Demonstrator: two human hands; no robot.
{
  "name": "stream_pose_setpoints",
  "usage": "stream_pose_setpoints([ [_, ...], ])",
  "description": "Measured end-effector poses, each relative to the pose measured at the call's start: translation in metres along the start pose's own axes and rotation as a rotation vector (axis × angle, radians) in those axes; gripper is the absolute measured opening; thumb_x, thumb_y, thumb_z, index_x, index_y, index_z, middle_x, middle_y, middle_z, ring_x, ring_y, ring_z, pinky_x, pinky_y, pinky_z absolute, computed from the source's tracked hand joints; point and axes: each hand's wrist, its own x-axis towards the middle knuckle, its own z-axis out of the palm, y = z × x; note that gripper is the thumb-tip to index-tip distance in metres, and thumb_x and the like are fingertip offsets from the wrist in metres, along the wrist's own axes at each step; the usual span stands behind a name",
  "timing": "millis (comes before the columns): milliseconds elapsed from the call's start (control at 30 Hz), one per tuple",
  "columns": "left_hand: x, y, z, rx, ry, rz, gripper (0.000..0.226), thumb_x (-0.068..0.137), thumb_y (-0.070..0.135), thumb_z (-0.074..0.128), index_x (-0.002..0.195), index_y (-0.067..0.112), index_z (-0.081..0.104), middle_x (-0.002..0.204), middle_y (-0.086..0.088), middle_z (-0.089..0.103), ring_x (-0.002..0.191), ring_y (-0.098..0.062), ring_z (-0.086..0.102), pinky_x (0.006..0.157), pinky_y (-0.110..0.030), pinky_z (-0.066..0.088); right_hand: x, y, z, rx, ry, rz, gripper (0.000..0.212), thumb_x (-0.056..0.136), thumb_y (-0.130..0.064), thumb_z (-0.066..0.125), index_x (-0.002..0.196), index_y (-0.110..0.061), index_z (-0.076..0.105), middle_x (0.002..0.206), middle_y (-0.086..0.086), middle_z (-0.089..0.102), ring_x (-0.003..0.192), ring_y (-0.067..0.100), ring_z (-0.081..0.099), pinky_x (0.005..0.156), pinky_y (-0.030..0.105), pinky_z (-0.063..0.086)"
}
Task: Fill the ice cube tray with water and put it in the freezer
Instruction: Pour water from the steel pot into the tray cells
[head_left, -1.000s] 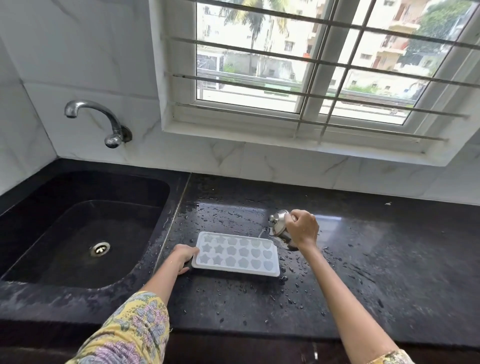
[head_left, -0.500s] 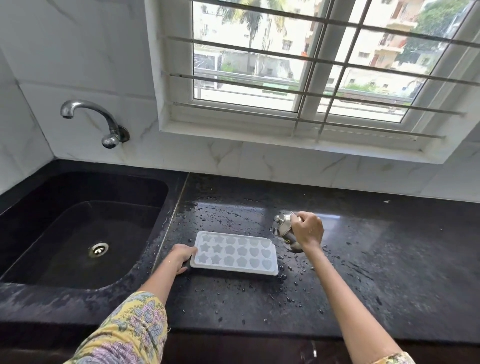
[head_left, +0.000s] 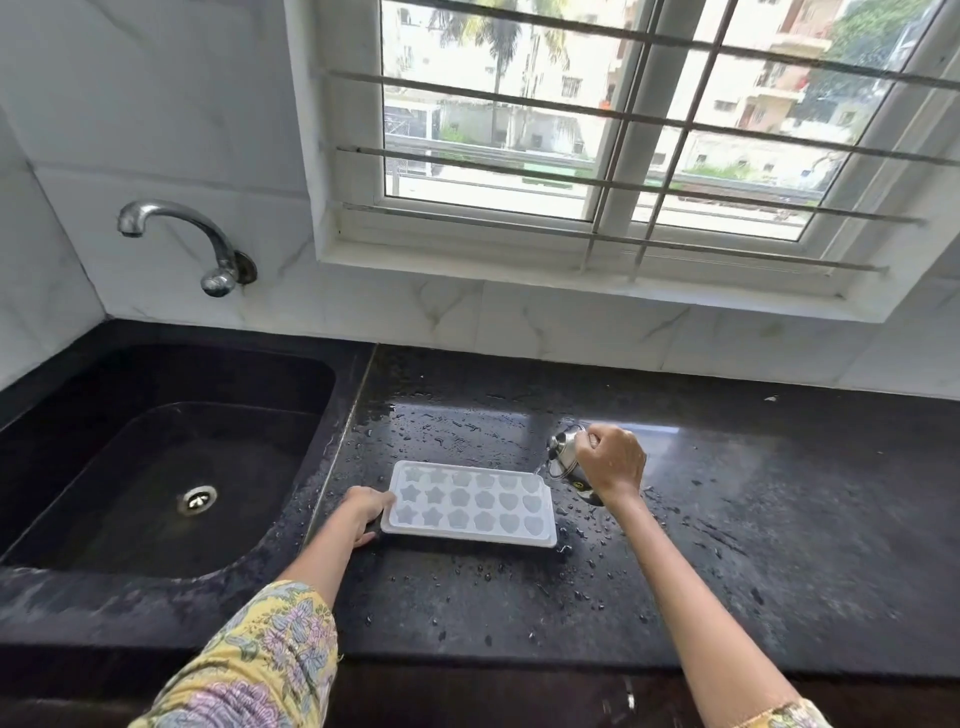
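Since the earlier frame the steel cup (head_left: 563, 453) has stayed tipped at the far right corner of the ice cube tray (head_left: 470, 503), and the right hand (head_left: 613, 460) has barely shifted; a thin thread of water runs from the cup's rim onto that corner. That hand has its fingers curled tightly round the cup, holding it on its side with the mouth toward the tray. A small mark shows low on the cup below the hand, but it is too small to read.

The left hand (head_left: 368, 512) rests at the near left end of the tray, fingers bent over its short edge and gripping it, with a yellow flowered sleeve (head_left: 260, 670) behind the forearm.

Between the two hands the white tray lies flat on the black counter (head_left: 753, 545). Its moulds are stars at the left-hand end, flowers in the middle and hearts toward the right hand. No writing can be made out on the tray.

Water drops dot the counter around the tray and below the right hand. Left of the left hand sits the dark sink (head_left: 156, 467) with a metal drain (head_left: 197, 500), and a chrome tap (head_left: 208, 249) juts from the marble wall above it. Beyond both hands a barred window (head_left: 623, 130) shows buildings and trees outside.
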Motion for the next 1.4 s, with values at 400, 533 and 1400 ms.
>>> stream_pose_setpoints([
  [400, 0.002, -0.001, -0.002, -0.008, 0.014, -0.007, 0.031, 0.087, 0.019, 0.058, 0.116, 0.009, 0.060, 0.129, -0.008, 0.057, 0.096, -0.020, 0.046, 0.076, -0.027, 0.044, -0.001, 0.004, 0.000, -0.007, 0.031, -0.035, 0.035, 0.070, -0.015, 0.045, 0.040, -0.024, 0.028, 0.036, -0.011, 0.027, 0.036, 0.004, 0.026, 0.043, 0.013, 0.021],
  [533, 0.004, -0.001, 0.000, -0.009, 0.012, -0.007, 0.032, 0.089, 0.020, 0.057, 0.118, 0.009, 0.059, 0.130, -0.008, 0.055, 0.097, -0.020, 0.045, 0.077, -0.028, 0.043, 0.000, 0.004, -0.002, 0.007, 0.044, -0.025, 0.035, 0.070, -0.013, 0.045, 0.041, -0.023, 0.029, 0.036, -0.011, 0.027, 0.035, 0.004, 0.025, 0.042, 0.012, 0.019],
  [1400, 0.010, -0.002, 0.000, 0.016, 0.009, -0.027, 0.036, 0.087, 0.022, 0.059, 0.120, 0.010, 0.060, 0.130, -0.008, 0.055, 0.119, -0.024, 0.052, 0.074, -0.028, 0.046, -0.007, 0.011, -0.013, 0.073, -0.007, 0.018, 0.029, 0.065, -0.021, 0.043, 0.039, -0.022, 0.031, 0.036, -0.007, 0.028, 0.037, 0.008, 0.026, 0.047, 0.015, 0.022],
])
